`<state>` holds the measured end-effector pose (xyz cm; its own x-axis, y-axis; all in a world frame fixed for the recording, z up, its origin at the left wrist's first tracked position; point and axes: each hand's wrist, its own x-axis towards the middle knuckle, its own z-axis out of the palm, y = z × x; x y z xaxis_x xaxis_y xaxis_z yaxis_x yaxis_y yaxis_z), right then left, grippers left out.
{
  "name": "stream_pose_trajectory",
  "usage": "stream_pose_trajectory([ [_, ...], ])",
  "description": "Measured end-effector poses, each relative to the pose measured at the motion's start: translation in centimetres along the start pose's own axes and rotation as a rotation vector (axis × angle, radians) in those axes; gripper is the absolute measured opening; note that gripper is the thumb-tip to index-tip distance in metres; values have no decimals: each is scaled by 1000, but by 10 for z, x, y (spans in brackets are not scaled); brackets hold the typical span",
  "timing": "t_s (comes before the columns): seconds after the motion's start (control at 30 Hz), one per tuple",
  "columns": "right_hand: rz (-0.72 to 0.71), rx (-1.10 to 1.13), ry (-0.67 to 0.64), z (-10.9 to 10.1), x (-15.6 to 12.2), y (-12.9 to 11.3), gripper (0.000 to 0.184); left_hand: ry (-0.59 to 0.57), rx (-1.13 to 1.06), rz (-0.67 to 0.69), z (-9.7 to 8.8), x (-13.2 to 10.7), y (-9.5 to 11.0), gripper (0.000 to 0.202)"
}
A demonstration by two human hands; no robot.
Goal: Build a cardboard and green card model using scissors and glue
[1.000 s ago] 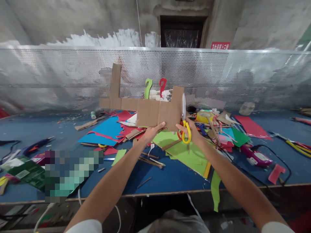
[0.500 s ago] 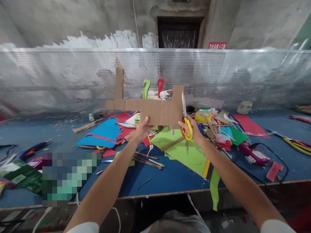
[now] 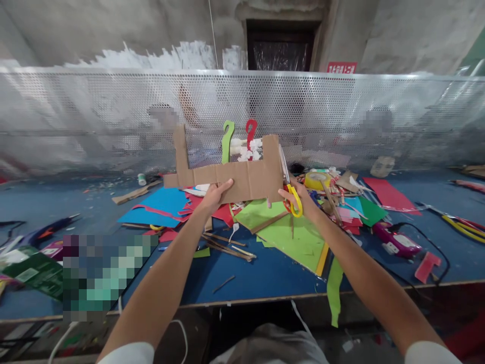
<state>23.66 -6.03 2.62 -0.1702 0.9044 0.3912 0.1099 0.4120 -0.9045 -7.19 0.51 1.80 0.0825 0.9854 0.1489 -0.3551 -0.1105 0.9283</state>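
A brown cardboard cutout (image 3: 238,177) is held up above the table, with one upright strip at its left end and a wider one at its right. My left hand (image 3: 216,194) grips its lower edge, thumb across the front. In my right hand (image 3: 303,198) is a pair of scissors (image 3: 294,200) with yellow handles and some red inside, blades pointing up along the cardboard's right edge. The right thumb touches the cardboard's lower right corner. Behind the cutout show a green paper hook (image 3: 228,139) and a red paper hook (image 3: 250,132) with white bits around them.
Green sheets (image 3: 288,237), blue paper (image 3: 151,207) and several scraps cover the blue table (image 3: 273,278). Yellow tape (image 3: 317,180), a purple tool with a cord (image 3: 396,242) and yellow-handled pliers (image 3: 460,222) lie to the right. A perforated metal screen (image 3: 113,116) stands behind.
The cardboard has tilted and its left upright strip has dropped lower. My left hand has shifted slightly left and up on it; the scissors stay at the right edge.
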Motion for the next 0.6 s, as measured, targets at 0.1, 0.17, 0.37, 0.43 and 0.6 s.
stream_pose_trajectory([
  [0.1,16,-7,-17,-3,2,3,43,89,-104,98,-1,1,5,56],
  [0.17,24,3,-15,-6,4,6,48,138,-164,147,-5,3,9,53],
  [0.37,65,-52,5,-11,6,3,56,175,-204,137,-17,7,17,43],
  [0.43,96,-184,8,-12,5,0,53,194,-193,154,-19,6,19,38],
  [0.6,98,-985,16,-16,3,-10,37,188,-186,89,-25,3,21,24],
])
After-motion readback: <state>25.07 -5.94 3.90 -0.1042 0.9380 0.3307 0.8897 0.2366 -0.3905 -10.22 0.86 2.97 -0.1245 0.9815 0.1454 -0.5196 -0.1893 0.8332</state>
